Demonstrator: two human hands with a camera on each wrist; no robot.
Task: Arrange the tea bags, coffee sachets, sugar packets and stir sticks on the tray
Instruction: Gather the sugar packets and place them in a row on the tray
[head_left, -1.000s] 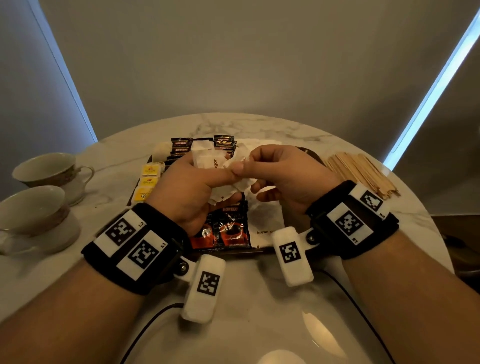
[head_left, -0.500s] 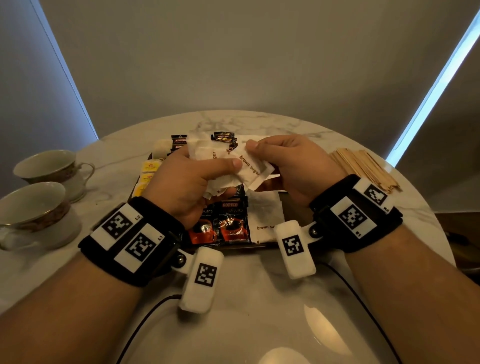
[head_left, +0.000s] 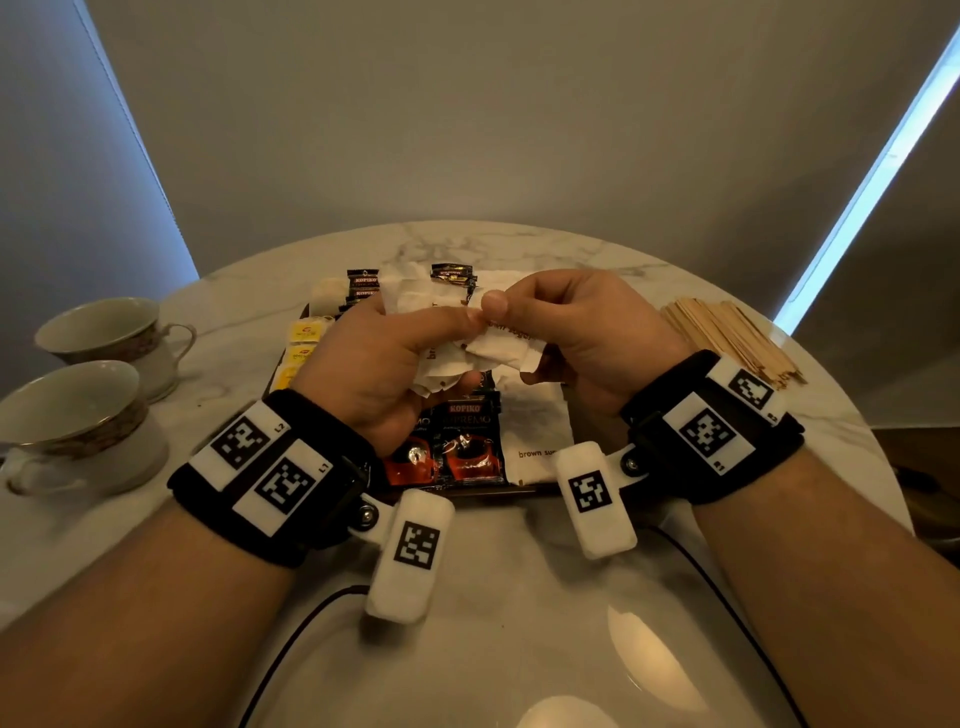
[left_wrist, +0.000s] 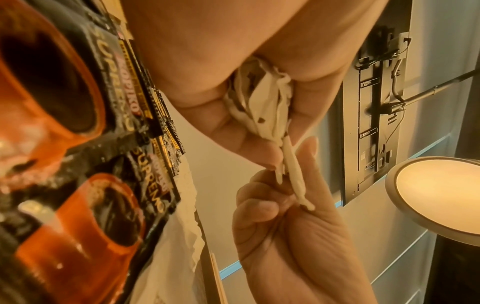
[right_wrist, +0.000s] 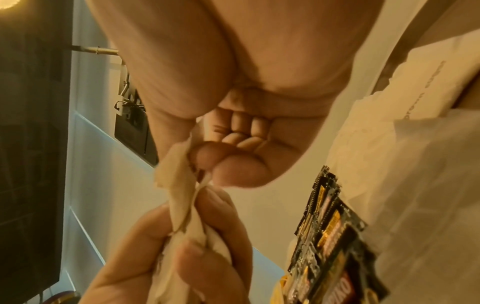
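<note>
Above the near edge of the tray (head_left: 519, 492), my left hand (head_left: 374, 374) clutches a bunch of sugar packets (head_left: 441, 364), thumb clamped over the top. My right hand (head_left: 582, 332) pinches the end of one packet (head_left: 506, 345) between thumb and forefinger; it runs crosswise, lying left of those fingers (so a pull to my right should free it). Coffee sachets (head_left: 467, 441) lie directly beneath. Farther right, stir sticks (head_left: 727, 338) wait on the table (head_left: 519, 597).

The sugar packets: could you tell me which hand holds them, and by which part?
The left hand grips a bunch of sugar packets around the middle; the right hand pinches one packet's upper edge.
</note>
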